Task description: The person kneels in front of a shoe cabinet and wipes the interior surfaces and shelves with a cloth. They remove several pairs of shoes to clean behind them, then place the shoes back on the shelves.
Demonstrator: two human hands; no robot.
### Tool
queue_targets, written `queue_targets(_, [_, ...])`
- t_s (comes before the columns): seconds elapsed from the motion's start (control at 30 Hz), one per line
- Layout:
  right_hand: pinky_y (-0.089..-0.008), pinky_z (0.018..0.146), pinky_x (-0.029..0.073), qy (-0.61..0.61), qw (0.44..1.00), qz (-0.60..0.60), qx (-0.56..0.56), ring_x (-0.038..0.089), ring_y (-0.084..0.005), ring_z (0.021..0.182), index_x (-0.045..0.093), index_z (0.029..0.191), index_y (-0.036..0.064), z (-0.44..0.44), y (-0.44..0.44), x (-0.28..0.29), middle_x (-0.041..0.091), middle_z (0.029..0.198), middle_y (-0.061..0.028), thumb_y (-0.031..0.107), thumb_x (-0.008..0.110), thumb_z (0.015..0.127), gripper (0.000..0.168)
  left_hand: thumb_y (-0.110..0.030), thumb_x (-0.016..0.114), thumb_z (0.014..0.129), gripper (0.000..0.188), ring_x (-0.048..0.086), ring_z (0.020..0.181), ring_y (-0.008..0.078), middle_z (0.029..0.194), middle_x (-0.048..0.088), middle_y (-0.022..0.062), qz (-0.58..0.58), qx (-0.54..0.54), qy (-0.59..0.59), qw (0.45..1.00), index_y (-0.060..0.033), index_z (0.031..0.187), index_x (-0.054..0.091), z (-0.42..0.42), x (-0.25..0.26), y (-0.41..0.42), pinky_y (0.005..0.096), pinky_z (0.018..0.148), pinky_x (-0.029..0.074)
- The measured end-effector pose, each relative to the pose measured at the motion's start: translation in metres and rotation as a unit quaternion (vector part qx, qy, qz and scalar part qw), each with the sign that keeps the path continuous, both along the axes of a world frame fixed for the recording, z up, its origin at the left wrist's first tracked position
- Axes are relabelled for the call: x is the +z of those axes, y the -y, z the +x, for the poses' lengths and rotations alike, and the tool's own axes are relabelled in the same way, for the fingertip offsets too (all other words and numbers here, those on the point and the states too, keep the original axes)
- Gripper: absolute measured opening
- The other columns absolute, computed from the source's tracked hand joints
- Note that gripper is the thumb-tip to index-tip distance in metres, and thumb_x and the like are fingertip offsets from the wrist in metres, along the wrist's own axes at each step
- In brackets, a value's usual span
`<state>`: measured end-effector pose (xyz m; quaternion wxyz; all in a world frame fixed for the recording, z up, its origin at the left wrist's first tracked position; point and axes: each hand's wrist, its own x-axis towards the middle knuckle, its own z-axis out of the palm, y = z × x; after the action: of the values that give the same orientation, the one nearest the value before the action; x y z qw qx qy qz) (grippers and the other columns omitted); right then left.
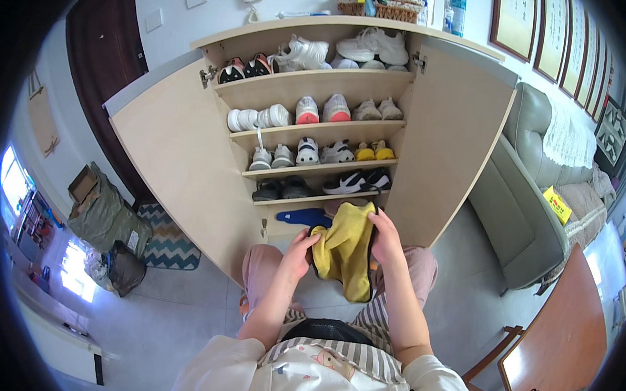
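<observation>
A yellow cloth with a dark edging [343,246] hangs spread between my two hands, above my knees. My left hand [300,253] pinches its left edge, and my right hand [385,237] grips its upper right edge. Right behind it stands an open shoe cabinet [314,80] with several shelves of shoes. A blue insole [303,216] lies at the bottom compartment, partly covered by the cloth. Black-and-white sneakers [346,183] and dark shoes [282,189] sit one shelf higher. White sneakers [307,151] and small yellow shoes [373,151] are on the shelf above those.
Both cabinet doors, left [182,148] and right [445,123], swing outward on either side of me. A wicker basket [397,12] and bottles [458,9] stand on the cabinet top. Bags [112,218] rest at left near a zigzag mat [170,242]; a grey sofa [515,209] and wooden chair [561,331] are at right.
</observation>
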<state>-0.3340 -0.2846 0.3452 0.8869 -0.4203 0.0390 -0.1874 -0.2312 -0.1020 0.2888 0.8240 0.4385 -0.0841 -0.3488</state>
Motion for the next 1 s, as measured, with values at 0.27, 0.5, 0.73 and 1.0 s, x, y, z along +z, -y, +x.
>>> queue_targets(0.27, [-0.0275,0.078,0.048,-0.039,0.996,-0.022,-0.076,0.062,-0.0132,0.087,0.06,0.103,0.002,0.007,0.002,-0.029,0.065,0.098,-0.005,0.002,0.064,0.082,0.022,-0.01,0.065,0.085,0.021,0.052,0.084,0.0062,0.091,0.058,-0.0005,0.062,0.188,0.159,0.967,-0.0055,0.103,0.054,0.012,0.024,-0.014,0.021,0.076,0.042])
queue_targets(0.5, [-0.0271,0.078,0.048,-0.072,0.995,0.067,-0.031,0.062,-0.0143,0.09,0.061,0.102,0.003,0.018,0.012,-0.021,0.066,0.099,-0.0052,0.008,0.06,0.086,0.017,-0.008,0.067,0.083,0.021,0.05,0.079,0.0056,0.085,0.056,-0.001,0.077,0.283,0.236,0.926,-0.0043,0.1,0.056,0.017,0.041,-0.035,0.0194,0.07,0.041])
queue_targets(0.73, [-0.0268,0.077,0.048,-0.066,0.992,0.051,-0.098,0.06,-0.0143,0.091,0.061,0.103,0.001,0.077,-0.013,-0.031,0.065,0.099,-0.0052,0.015,0.059,0.089,0.019,-0.012,0.06,0.089,0.021,0.053,0.087,0.0095,0.094,0.057,0.003,0.049,0.276,0.214,0.936,-0.003,0.108,0.054,0.035,0.049,0.022,0.0231,0.073,0.044])
queue_targets(1.0, [-0.028,0.088,0.041,0.043,0.998,-0.036,-0.038,0.055,-0.012,0.099,0.058,0.113,0.003,0.077,-0.046,-0.01,0.061,0.108,-0.0042,0.015,0.062,0.088,0.028,-0.007,0.046,0.093,0.034,0.053,0.109,0.0214,0.119,0.053,0.0131,0.085,0.025,0.547,0.832,-0.0024,0.127,0.049,0.029,0.073,0.019,0.029,0.092,0.042])
